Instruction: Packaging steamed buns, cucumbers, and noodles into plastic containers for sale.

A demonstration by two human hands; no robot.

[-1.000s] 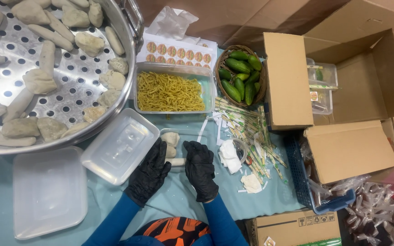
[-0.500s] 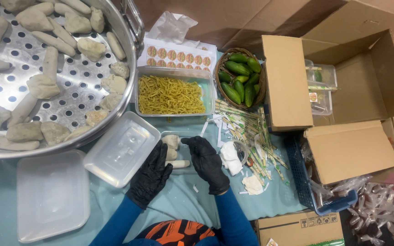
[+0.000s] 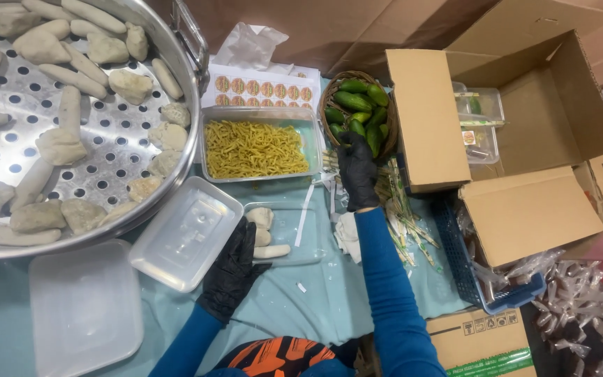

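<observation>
Nearest the body, the left hand (image 3: 230, 269) rests flat on the teal cloth (image 3: 294, 307), fingers loosely spread and gripping nothing. Its fingertips touch the near-left edge of a clear tray (image 3: 300, 230). Three pale dough pieces (image 3: 263, 234) lie in that tray, the nearest one a roll lying left to right. A clear lid (image 3: 184, 232) sits just left of the hand, and another (image 3: 85, 307) lies nearer the table edge.

The right hand (image 3: 357, 171) is stretched well forward, arm extended, far apart from the left. Its fingers curl at the near rim of a wicker basket (image 3: 329, 105) of green cucumbers (image 3: 357, 101). Whether it already grips one cannot be told; the glove hides the contact. The cucumbers lie straight ahead of this hand and away from the body, their long axes running mostly slantwise across the basket. The right hand is by far the nearer; the left is well back and off to the side.

Wrapped chopsticks (image 3: 396, 209) are strewn under and beside the right forearm. Left of the basket stands a tub of yellow noodles (image 3: 258, 148), with a sticker sheet (image 3: 263, 89) behind it. Far left, a perforated steamer pan (image 3: 99, 139) holds many grey dough pieces. An open carton (image 3: 539, 119) stands to the right.
</observation>
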